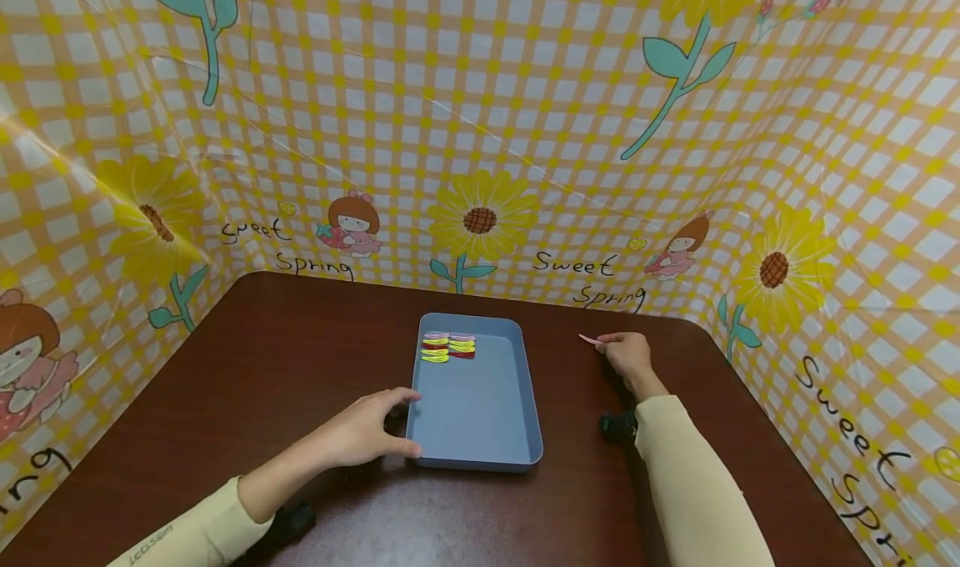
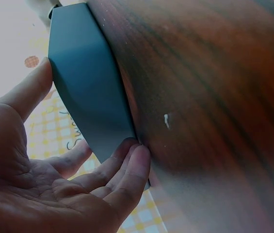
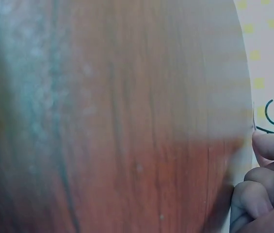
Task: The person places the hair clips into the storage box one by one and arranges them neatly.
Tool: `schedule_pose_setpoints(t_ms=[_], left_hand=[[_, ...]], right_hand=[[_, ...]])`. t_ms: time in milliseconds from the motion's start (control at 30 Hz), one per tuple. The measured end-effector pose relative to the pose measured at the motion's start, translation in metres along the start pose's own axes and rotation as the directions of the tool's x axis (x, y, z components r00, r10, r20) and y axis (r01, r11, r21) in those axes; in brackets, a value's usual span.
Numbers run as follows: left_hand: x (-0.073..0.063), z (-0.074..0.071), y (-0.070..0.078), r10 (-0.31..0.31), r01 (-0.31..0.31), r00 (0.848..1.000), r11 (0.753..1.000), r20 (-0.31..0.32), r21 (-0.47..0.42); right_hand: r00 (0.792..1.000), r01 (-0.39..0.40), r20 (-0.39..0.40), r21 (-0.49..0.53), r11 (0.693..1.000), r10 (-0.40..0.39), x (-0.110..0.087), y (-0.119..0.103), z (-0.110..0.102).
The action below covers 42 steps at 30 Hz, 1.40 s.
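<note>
A shallow blue-grey tray (image 1: 480, 417) stands on the dark table. Hair clips in purple, yellow and red (image 1: 436, 347) lie in two short columns in its far left corner. At the tray's near left side, my left hand (image 1: 369, 427) holds the wall, thumb and index fingertips at the rim. In the left wrist view, the other fingers (image 2: 139, 162) curl against the tray's outer side (image 2: 86, 73) near the tabletop. Right of the tray, my right hand (image 1: 628, 357) pinches a slim pink hair clip (image 1: 590, 339) above the table. Only the clip's thin edge shows in the right wrist view.
The brown wooden tabletop (image 1: 315, 342) extends around the tray. A yellow checked cloth (image 1: 480, 117) with sunflowers and lettering stands as walls behind and on both sides. Dark straps (image 1: 618, 426) sit at the wrists.
</note>
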<state>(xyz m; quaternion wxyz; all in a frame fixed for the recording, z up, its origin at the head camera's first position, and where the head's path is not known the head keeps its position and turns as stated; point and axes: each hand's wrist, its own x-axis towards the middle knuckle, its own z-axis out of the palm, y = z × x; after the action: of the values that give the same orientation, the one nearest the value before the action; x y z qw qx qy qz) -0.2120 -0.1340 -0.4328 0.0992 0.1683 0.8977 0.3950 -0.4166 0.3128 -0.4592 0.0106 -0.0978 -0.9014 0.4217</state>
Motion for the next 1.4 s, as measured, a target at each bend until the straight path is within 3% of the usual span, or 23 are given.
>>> schedule_pose_setpoints(t_ms=[633,1400], left_hand=[[0.002,0.004,-0.007,0.016,-0.016,1.0,1.0,0.003,-0.018],[0.001,0.001,-0.003,0.016,-0.017,1.0,1.0,-0.004,-0.01]], right_hand=[[0.996,0.031,0.086,0.051,0.998,-0.035,-0.009,-0.018,-0.003],[0.985,0.045,0.163,0.089,0.995,-0.059,-0.032,-0.064,0.006]])
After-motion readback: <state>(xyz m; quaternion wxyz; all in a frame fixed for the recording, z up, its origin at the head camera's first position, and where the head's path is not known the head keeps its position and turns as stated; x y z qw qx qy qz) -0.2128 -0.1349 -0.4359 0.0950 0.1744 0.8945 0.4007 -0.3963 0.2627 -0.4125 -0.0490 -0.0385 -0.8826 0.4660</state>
